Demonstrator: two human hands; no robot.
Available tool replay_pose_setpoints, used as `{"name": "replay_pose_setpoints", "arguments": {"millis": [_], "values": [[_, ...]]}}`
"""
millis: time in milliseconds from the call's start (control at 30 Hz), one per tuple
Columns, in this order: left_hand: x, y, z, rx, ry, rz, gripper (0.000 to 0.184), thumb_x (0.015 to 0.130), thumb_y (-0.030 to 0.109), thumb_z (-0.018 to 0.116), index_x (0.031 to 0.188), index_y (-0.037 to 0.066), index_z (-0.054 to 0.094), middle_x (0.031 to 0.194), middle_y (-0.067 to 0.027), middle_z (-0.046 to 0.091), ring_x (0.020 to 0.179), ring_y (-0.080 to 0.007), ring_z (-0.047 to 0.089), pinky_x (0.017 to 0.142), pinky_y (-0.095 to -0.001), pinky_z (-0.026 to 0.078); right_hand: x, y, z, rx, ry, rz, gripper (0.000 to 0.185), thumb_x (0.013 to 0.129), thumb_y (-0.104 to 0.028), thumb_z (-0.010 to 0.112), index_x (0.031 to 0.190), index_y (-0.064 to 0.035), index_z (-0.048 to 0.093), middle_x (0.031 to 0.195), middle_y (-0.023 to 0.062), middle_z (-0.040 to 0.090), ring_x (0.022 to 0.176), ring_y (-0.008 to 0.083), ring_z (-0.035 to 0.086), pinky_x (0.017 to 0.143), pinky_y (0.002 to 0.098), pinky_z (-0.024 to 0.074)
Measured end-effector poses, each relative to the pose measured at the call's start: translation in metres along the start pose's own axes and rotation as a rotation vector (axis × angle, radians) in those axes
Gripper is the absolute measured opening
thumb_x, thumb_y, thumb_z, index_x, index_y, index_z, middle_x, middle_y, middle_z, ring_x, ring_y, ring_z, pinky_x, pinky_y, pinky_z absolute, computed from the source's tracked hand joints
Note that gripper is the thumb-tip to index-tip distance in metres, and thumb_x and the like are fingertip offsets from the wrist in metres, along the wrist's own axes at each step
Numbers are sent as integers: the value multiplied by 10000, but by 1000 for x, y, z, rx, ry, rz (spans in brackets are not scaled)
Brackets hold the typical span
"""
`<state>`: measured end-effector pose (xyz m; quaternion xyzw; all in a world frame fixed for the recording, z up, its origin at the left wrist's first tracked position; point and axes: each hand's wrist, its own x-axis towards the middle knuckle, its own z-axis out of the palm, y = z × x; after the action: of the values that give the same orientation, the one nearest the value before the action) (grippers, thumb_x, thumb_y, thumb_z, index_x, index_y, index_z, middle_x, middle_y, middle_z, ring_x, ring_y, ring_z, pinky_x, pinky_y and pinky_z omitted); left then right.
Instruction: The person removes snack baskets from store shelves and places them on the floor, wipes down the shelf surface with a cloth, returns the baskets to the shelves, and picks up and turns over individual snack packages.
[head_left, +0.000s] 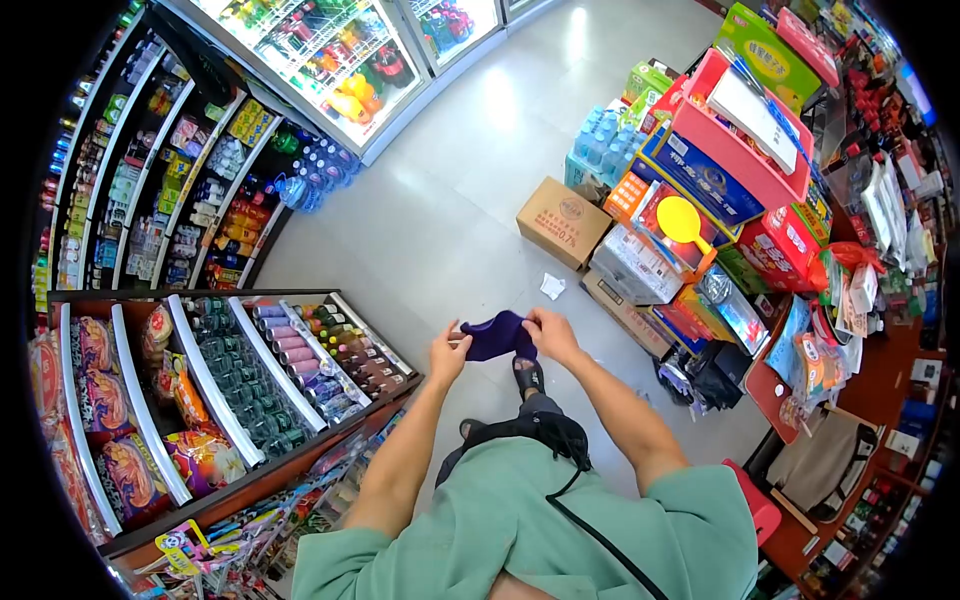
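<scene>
Purple cloth (497, 338) hangs between both hands, above the floor (410, 240), in front of the body. Left hand (449, 352) pinches one end, right hand (553, 336) pinches the other — probably gripped at opposite ends so it stays spread and doesn't bunch. Middle dips a bit, unsupported. Cardboard box (563, 224) sits on the floor beside the stacked cartons (700, 180) — likely tucked there to leave the aisle walkable. White scrap (552, 286) lies nearby.

A brown carton (560, 222) and white scrap (552, 286) lie on the grey floor (430, 220).
</scene>
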<state>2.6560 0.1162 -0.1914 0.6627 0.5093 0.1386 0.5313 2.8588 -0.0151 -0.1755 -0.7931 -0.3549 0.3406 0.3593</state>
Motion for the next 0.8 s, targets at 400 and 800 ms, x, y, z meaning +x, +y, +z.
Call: {"name": "replay_pose_setpoints", "arguments": {"millis": [400,800], "values": [[-90,-72,-71,9,-77,-548,336,803,176,640,1087,3,593,865,-90,647,673,-156,631,537,-268,469,105,44,-62,-407,165,48,193,777,-203,611,944,-109,637,902,150,645,864,342,608,751,425,486],[-193,-177,-101,100,317,-562,259,647,106,647,901,98,700,759,-79,677,725,-185,644,707,-301,490,49,-8,147,-573,-834,-484,282,778,-261,564,948,-49,638,827,169,652,804,351,619,739,434,491]]}}
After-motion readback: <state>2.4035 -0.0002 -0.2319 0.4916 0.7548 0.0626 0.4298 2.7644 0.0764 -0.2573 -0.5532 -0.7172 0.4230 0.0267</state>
